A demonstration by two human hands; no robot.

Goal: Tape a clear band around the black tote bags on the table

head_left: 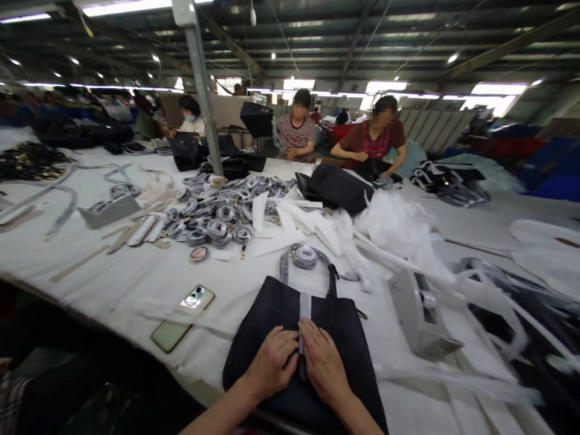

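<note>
A black bag lies flat at the near edge of the white table, right in front of me. A grey strap runs down its middle from a rolled strap just beyond it. My left hand rests on the bag with fingers curled against the strap's left side. My right hand lies beside it, fingers pressed down on the strap's right side. Both hands pinch the strap between them.
A phone lies left of the bag. A heap of rolled grey straps, white paper strips, another black bag and crumpled plastic fill the table. A grey box sits at right. Three people work at the far side.
</note>
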